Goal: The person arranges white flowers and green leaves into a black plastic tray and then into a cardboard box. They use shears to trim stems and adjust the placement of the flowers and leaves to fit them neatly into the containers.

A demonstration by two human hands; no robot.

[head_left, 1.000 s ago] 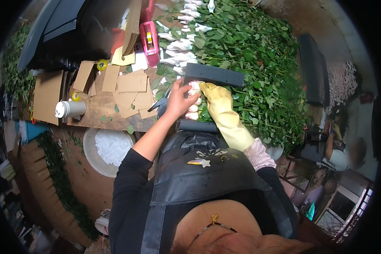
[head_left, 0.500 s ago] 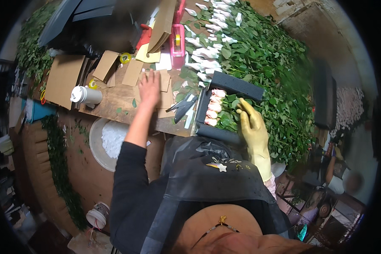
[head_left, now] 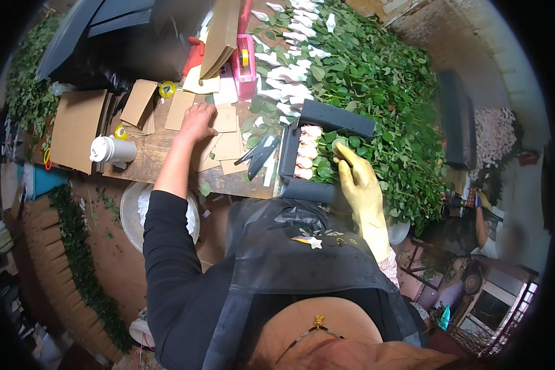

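Note:
My left hand (head_left: 200,123) rests on the loose cardboard pieces (head_left: 227,121), fingers bent over one and thumb out to the side, closing on it. My right hand (head_left: 357,185), in a yellow rubber glove, lies open with bent fingers on leafy stems beside a short row of pale pink roses (head_left: 306,153) in a black ridged holder (head_left: 336,114). Black-handled scissors or a similar tool (head_left: 260,157) lies left of the holder. Rose heads wrapped in white (head_left: 290,74) run up the table beside a thick layer of leafy stems (head_left: 382,74).
A white lidded cup (head_left: 111,149), tape rolls (head_left: 166,89), stacked cardboard (head_left: 74,129), a pink tape dispenser (head_left: 245,68) and a black bin-like object (head_left: 117,49) crowd the left. A round tub (head_left: 129,219) sits below. A co-worker (head_left: 487,228) works at the right.
My left hand has let go of the roses and moved left onto the cardboard, fingers now curling. My gloved right hand has drawn back down and right from the rose heads.

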